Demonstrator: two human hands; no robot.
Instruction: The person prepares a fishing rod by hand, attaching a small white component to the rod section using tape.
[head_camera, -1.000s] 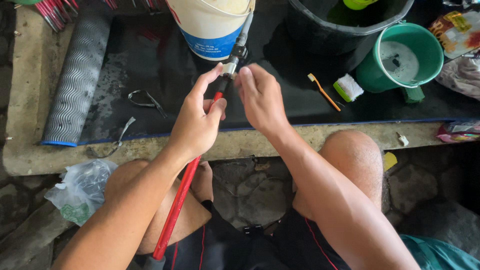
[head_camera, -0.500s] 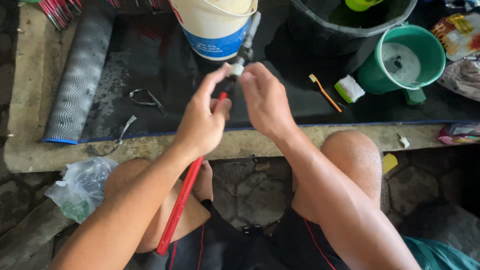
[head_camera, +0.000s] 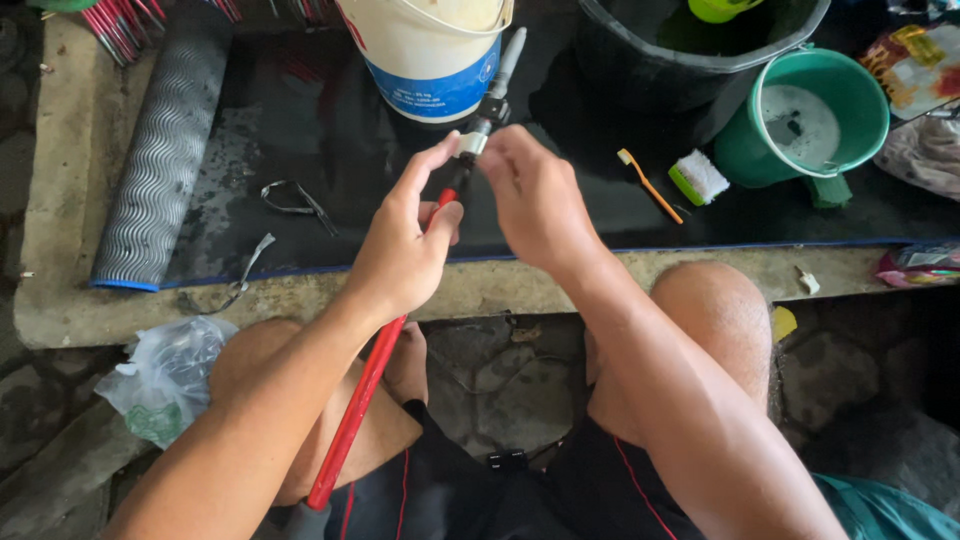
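Observation:
A long red rod (head_camera: 355, 410) runs from between my knees up toward the black mat (head_camera: 330, 150). My left hand (head_camera: 405, 250) grips it near its top, thumb and forefinger reaching up to a small silver collar (head_camera: 470, 143). My right hand (head_camera: 535, 195) pinches that same collar from the right side. Beyond the collar the rod continues as a dark clamp and a grey tip (head_camera: 505, 60) leaning against a white bucket (head_camera: 425, 50).
A ribbed grey roll (head_camera: 160, 150) lies at the left of the mat, with bent wire pieces (head_camera: 292, 200) beside it. A black tub (head_camera: 690, 50), green bucket (head_camera: 810, 110), toothbrush (head_camera: 648, 183) and green scrub brush (head_camera: 697, 177) stand at the right. A plastic bag (head_camera: 165, 375) lies below the concrete ledge (head_camera: 500, 285).
Both hands stay on the silver collar with slight finger shifts, as if turning it. The rod tip has tilted a little; the view shifted slightly.

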